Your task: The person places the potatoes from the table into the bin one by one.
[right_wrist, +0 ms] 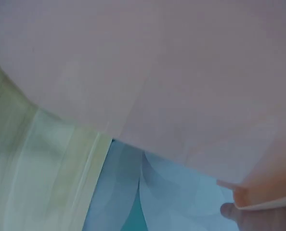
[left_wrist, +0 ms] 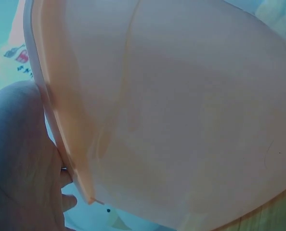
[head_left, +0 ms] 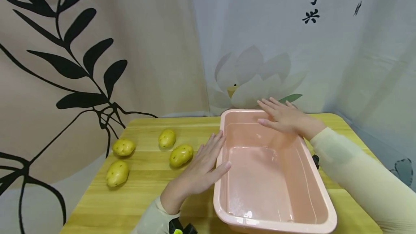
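A pink plastic basin [head_left: 256, 180], rectangular with rounded corners, stands upright on the right of the table, with nothing in it. My left hand [head_left: 203, 170] lies against its left rim, fingers straight and thumb reaching over the edge. Across the far right corner of the rim rests my right hand [head_left: 284, 117], its fingers extended. The left wrist view has the basin's outer wall [left_wrist: 172, 110] up close, with the hand [left_wrist: 18, 159] at its rim. In the right wrist view the outer wall [right_wrist: 133, 72] hides most of the right hand, leaving fingers [right_wrist: 263, 219] below the rim.
Left of the basin lie several yellow potatoes, among them a near one [head_left: 117, 173] and one close to my left hand [head_left: 181, 155]. The wooden table [head_left: 156, 198] ends at a printed curtain [head_left: 162, 46] behind it.
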A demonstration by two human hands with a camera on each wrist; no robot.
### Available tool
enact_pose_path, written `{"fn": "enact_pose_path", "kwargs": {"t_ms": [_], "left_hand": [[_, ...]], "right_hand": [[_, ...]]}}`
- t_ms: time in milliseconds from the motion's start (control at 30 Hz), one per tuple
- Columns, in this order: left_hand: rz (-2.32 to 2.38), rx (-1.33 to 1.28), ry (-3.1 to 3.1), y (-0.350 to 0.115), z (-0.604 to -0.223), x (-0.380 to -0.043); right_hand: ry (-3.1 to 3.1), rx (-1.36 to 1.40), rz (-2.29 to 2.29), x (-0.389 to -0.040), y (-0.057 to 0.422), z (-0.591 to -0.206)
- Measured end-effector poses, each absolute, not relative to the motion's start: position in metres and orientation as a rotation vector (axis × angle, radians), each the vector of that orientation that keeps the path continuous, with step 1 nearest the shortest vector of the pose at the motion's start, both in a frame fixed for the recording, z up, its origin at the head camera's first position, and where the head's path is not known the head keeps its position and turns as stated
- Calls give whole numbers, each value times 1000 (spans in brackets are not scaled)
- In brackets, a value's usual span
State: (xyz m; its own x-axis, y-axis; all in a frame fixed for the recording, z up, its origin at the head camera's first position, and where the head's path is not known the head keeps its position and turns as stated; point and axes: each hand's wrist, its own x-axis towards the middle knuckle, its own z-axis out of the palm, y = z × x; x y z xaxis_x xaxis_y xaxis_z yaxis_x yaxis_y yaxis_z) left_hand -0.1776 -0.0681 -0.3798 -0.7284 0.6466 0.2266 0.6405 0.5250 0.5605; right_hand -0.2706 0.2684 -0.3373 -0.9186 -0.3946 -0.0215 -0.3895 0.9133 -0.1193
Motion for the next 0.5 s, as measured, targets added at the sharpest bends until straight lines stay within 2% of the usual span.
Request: {"fn": "enact_pose_path", "kwargs": {"t_ms": [500], "left_hand": [[1034, 1159, 2717, -70, -379, -178]], "right_hand": [[3077, -729, -143, -262, 260, -343]]}}
